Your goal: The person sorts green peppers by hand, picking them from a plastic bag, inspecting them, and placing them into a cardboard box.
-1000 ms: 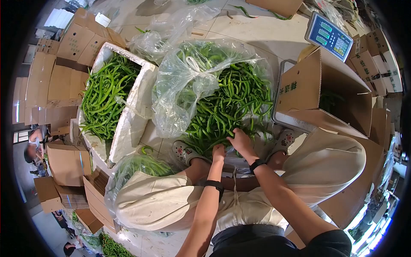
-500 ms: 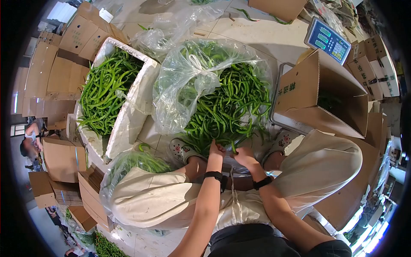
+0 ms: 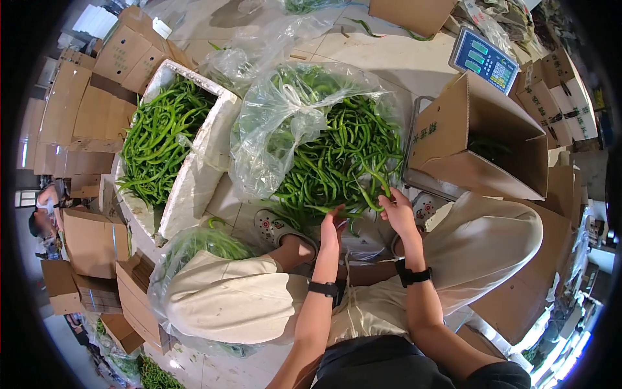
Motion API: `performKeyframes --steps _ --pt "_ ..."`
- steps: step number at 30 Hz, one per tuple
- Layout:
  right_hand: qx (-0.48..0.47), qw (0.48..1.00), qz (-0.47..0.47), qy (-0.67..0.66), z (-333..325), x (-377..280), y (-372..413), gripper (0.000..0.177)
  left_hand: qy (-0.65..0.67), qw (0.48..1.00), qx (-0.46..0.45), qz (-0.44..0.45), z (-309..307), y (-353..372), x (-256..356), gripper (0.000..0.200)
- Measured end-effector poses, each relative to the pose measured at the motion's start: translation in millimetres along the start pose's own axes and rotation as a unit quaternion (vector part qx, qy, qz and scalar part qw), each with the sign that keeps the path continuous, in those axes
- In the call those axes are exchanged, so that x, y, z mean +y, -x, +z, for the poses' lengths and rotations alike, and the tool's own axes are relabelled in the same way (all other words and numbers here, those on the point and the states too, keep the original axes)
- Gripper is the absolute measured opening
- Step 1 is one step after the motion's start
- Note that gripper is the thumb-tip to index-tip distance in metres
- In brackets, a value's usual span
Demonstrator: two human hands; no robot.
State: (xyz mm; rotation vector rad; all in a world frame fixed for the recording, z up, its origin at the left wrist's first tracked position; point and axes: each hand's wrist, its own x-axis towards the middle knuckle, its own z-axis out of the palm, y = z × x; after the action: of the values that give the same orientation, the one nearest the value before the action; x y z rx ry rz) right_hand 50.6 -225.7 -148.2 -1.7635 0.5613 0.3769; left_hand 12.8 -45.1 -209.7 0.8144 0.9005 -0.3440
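Note:
My right hand [image 3: 398,212] is closed on a green chili pepper [image 3: 370,198], pinched at the right front of the pile. Beside it, my left hand [image 3: 331,227] has its fingers bent round a chili pepper [image 3: 350,214] that sticks out past the fingertips; its palm is partly hidden. Both hands are at the near edge of a heap of green chili peppers [image 3: 343,152], which lies in a large clear plastic bag [image 3: 259,152] spread open on the floor between my feet.
A white foam box [image 3: 206,175] full of long green peppers stands left. At right, an open cardboard box [image 3: 440,129] sits on a scale with a blue display [image 3: 484,59]. Another bag of peppers [image 3: 207,246] lies by my left leg. A person [image 3: 48,214] is far left among stacked cartons.
My right hand has moved right and up with a pepper in it, away from my left hand. My left hand's fingers have straightened somewhat. The view has shifted slightly.

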Motion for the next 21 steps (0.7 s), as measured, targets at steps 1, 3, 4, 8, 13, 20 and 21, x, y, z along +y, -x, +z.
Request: performKeyframes --steps 1,3,4,8,13,20,21 --pt "-0.014 1.0 0.0 -0.003 -3 -8 3 0.035 -0.008 0.998 -0.054 0.027 3 6 3 0.029" --pt "-0.045 0.996 -0.012 -0.071 -10 -23 13 0.042 0.001 0.99 -0.133 0.051 11 15 8 0.036" --pt "-0.06 0.993 -0.017 -0.105 -13 -31 20 0.046 0.008 0.984 -0.167 0.06 18 24 14 0.037" --pt "-0.084 0.981 -0.039 -0.173 -21 -58 45 0.04 0.014 0.961 -0.264 0.081 49 66 48 0.043" --pt "-0.075 0.972 -0.093 -0.204 -30 -80 66 0.033 0.015 0.945 -0.314 0.093 73 102 71 0.046" --pt "-0.043 0.968 -0.118 -0.218 -49 -94 80 0.029 0.083 0.926 -0.363 0.067 83 133 83 0.049" --pt "-0.048 0.968 -0.116 -0.217 -51 -96 82 0.029 0.071 0.929 -0.356 0.073 83 136 83 0.05"
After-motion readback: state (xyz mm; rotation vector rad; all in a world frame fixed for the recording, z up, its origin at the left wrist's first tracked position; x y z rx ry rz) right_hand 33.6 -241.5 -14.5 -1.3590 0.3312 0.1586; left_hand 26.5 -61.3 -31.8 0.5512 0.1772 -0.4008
